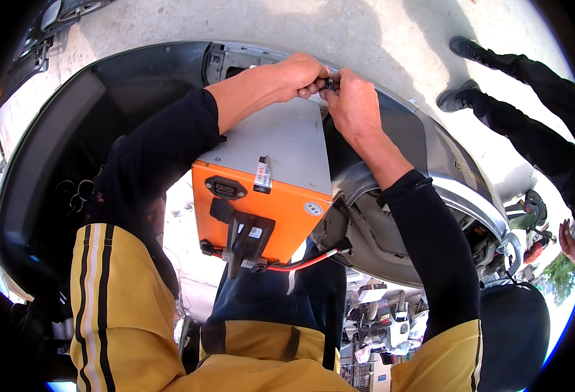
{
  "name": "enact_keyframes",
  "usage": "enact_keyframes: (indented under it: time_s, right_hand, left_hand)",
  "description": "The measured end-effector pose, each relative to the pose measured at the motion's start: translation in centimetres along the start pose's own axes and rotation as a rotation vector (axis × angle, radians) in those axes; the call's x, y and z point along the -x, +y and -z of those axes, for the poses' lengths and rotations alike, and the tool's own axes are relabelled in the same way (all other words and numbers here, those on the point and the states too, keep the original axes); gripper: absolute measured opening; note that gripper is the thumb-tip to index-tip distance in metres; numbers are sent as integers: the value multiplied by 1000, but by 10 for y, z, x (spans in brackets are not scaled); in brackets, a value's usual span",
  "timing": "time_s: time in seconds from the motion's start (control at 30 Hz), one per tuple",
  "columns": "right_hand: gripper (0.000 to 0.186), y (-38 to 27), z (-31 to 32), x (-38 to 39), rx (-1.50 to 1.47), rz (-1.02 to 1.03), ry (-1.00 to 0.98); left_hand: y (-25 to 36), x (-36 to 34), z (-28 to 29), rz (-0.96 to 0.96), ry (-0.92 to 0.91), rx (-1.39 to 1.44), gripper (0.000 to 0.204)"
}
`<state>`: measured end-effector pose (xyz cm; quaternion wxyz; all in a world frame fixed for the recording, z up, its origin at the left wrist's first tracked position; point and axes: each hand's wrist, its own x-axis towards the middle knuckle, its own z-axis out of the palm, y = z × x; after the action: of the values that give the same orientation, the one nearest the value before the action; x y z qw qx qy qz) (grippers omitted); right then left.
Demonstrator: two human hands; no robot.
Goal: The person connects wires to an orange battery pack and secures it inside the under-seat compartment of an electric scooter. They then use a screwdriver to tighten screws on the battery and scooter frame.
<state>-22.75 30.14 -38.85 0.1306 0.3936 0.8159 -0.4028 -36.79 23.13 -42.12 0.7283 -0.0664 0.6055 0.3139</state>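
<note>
As the left grip (302, 73) and right grip (354, 98) pinch a small dark fitting (330, 83) at the far end of an orange-and-grey box (271, 140), the mostly hidden piece seems light, stiff and best held by its sides.

- Small part (330, 83) between left hand (305, 75) and right hand (354, 101): too small to tell
- Box (287, 199): far edge partly hidden
- Bystander (527, 138): cut off at right
</note>
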Motion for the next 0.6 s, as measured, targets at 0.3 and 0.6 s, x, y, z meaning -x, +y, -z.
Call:
enact_keyframes:
  time_s: [0.3, 0.6]
  right_hand:
    - [33, -13, 9, -1, 4, -66, -86]
    - [30, -10, 5, -1, 97, -21, -37]
  left_hand:
    - [5, 3, -1, 30, 57, -84, 19]
    - [9, 4, -9, 53, 114, -69, 22]
